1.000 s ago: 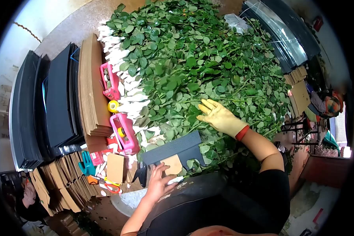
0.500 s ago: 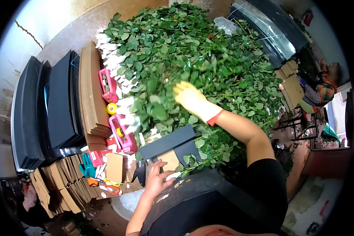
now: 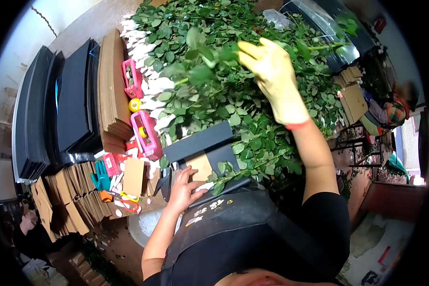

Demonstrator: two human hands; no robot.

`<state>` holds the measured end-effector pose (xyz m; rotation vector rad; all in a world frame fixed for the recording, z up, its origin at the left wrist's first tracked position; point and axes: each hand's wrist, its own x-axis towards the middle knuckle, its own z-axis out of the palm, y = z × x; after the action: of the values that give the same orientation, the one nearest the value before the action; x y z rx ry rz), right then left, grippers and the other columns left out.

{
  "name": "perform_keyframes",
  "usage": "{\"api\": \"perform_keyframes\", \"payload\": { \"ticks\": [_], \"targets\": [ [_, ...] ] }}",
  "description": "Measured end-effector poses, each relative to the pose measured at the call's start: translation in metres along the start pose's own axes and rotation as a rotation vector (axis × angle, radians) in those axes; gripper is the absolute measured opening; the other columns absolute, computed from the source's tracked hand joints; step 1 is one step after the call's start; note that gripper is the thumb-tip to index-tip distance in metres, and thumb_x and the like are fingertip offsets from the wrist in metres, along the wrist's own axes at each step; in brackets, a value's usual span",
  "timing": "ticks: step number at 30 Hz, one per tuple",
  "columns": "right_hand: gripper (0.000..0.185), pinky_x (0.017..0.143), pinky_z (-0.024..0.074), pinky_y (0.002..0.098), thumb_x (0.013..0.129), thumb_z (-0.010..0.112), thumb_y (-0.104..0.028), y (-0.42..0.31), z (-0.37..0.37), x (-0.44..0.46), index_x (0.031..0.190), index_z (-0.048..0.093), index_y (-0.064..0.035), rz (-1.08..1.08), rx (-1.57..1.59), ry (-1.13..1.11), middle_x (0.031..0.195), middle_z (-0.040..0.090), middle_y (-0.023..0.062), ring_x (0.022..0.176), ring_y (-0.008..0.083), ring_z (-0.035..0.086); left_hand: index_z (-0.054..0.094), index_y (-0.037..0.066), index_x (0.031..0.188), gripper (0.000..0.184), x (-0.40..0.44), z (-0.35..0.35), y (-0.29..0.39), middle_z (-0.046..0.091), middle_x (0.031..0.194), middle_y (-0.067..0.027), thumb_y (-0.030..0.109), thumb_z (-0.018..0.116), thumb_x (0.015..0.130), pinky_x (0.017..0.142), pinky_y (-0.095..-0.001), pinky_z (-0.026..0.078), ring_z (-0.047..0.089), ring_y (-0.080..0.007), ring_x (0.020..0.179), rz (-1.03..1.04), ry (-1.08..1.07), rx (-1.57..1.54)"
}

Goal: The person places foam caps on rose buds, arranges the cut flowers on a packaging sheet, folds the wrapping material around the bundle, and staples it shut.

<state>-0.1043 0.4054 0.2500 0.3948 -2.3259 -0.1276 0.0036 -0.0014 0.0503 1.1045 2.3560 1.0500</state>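
My right hand (image 3: 271,71), in a pale yellow glove with a red cuff, is raised over the pile of leafy rose stems (image 3: 252,128). It is closed on a long rose stem (image 3: 321,46) lying sideways, its leaves blurred by motion. At the left end of that stem is a white-covered bud (image 3: 159,85). Bare, my left hand (image 3: 182,190) rests with fingers apart on a brown cardboard piece (image 3: 201,164) inside a black corrugated wrapper (image 3: 198,141). Beside its thumb lies another white-covered bud (image 3: 205,187), its leafy stem pointing right.
Pink tape dispensers (image 3: 147,136) and a yellow tape roll (image 3: 135,105) line the pile's left side. Black sheets (image 3: 74,90) and cardboard (image 3: 112,90) stand farther left. Scissors (image 3: 128,202) and teal gloves (image 3: 100,176) lie near the front. Another person (image 3: 393,112) is at right.
My right hand has lifted from the leaves and moved up and right, bringing a rose stem with it. My left hand stays by the wrapper. The view has shifted slightly.
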Motion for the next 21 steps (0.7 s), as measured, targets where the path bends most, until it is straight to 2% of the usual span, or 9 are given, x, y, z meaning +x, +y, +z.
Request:
{"api": "perform_keyframes", "payload": {
  "ticks": [3, 5, 6, 9, 10, 14, 16, 19, 21],
  "targets": [
    [0.037, 0.072, 0.0601, 0.0338, 0.085, 0.068, 0.008, -0.037, -0.048, -0.031, 0.112, 0.079, -0.0147, 0.053, 0.537, -0.123, 0.104, 0.079, 0.0107, 0.086, 0.0183, 0.074, 0.077, 0.011, 0.121, 0.056, 0.0, -0.001, -0.007, 0.061, 0.144, -0.0173, 0.032, 0.095, 0.072, 0.115, -0.0508, 0.044, 0.052, -0.0403, 0.141, -0.042, 0.028, -0.031],
    [0.053, 0.076, 0.0615, 0.0327, 0.08, 0.065, 0.016, -0.03, -0.059, -0.088, 0.119, 0.078, -0.0177, 0.18, 0.803, -0.691, 0.102, 0.08, 0.0043, 0.09, 0.0214, 0.076, 0.07, 0.009, 0.134, 0.072, 0.0, 0.006, -0.007, 0.059, 0.149, -0.0186, 0.032, 0.096, 0.071, 0.115, -0.05, 0.044, 0.055, -0.0397, 0.139, -0.175, 0.084, -0.164],
    [0.053, 0.075, 0.0616, 0.0348, 0.081, 0.064, 0.015, -0.039, -0.058, -0.119, 0.12, 0.078, -0.0181, 0.19, 0.814, -0.694, 0.104, 0.081, 0.0058, 0.09, 0.0229, 0.077, 0.057, 0.006, 0.147, 0.091, -0.002, 0.003, -0.002, 0.056, 0.154, -0.0201, 0.032, 0.098, 0.07, 0.116, -0.0476, 0.045, 0.056, -0.0387, 0.139, -0.312, -0.009, -0.144],
    [0.053, 0.079, 0.0623, 0.0412, 0.081, 0.064, 0.011, -0.067, -0.056, -0.194, 0.123, 0.078, -0.0185, 0.386, 0.753, -0.908, 0.112, 0.08, 0.0116, 0.094, 0.0291, 0.077, 0.035, 0.008, 0.163, 0.116, -0.005, 0.016, -0.007, 0.06, 0.151, -0.0182, 0.029, 0.099, 0.069, 0.12, -0.0463, 0.042, 0.055, -0.0365, 0.143, -0.169, 0.227, -0.319],
    [0.051, 0.082, 0.0617, 0.0431, 0.081, 0.064, 0.008, -0.071, -0.047, -0.216, 0.123, 0.078, -0.018, 0.244, 0.744, -0.81, 0.11, 0.079, 0.0125, 0.096, 0.0316, 0.076, 0.024, 0.009, 0.167, 0.125, -0.004, 0.014, -0.008, 0.064, 0.147, -0.0171, 0.029, 0.099, 0.069, 0.124, -0.0491, 0.036, 0.056, -0.0361, 0.142, -0.154, 0.164, -0.244],
    [0.049, 0.089, 0.06, 0.0435, 0.083, 0.067, 0.0, -0.075, -0.031, -0.225, 0.13, 0.074, -0.0156, 0.259, 0.701, -1.067, 0.113, 0.078, 0.0109, 0.103, 0.0343, 0.074, 0.072, 0.016, 0.134, 0.065, -0.001, 0.006, -0.007, 0.074, 0.132, -0.0049, 0.025, 0.095, 0.074, 0.125, -0.0583, 0.032, 0.054, -0.0376, 0.142, -0.094, 0.063, -0.103],
    [0.053, 0.091, 0.06, 0.0442, 0.087, 0.069, -0.009, -0.069, -0.038, -0.196, 0.139, 0.07, -0.0182, 0.115, 0.59, -1.172, 0.121, 0.077, 0.0122, 0.104, 0.0325, 0.074, 0.074, 0.014, 0.129, 0.06, -0.002, 0.004, -0.006, 0.074, 0.13, -0.0066, 0.024, 0.094, 0.073, 0.122, -0.0532, 0.037, 0.056, -0.0386, 0.139, -0.028, 0.057, -0.016],
    [0.032, 0.094, 0.0595, 0.0425, 0.089, 0.071, -0.013, -0.062, -0.038, -0.094, 0.121, 0.075, -0.0131, 0.161, 0.346, -1.341, 0.108, 0.076, 0.0152, 0.107, 0.0322, 0.073, 0.074, 0.01, 0.117, 0.046, 0.007, -0.01, 0.009, 0.075, 0.121, -0.0068, 0.022, 0.091, 0.076, 0.117, -0.0515, 0.042, 0.058, -0.0376, 0.132, 0.024, 0.057, 0.053],
    [0.022, 0.094, 0.0592, 0.0417, 0.09, 0.068, -0.011, -0.054, 0.014, -0.081, 0.111, 0.075, -0.0111, 0.192, 0.316, -0.776, 0.101, 0.075, 0.0144, 0.108, 0.0315, 0.072, 0.073, 0.009, 0.111, 0.039, 0.016, -0.016, 0.015, 0.074, 0.117, -0.0064, 0.021, 0.088, 0.078, 0.113, -0.052, 0.043, 0.058, -0.0371, 0.128, 0.024, 0.04, 0.022]
  ]
}}
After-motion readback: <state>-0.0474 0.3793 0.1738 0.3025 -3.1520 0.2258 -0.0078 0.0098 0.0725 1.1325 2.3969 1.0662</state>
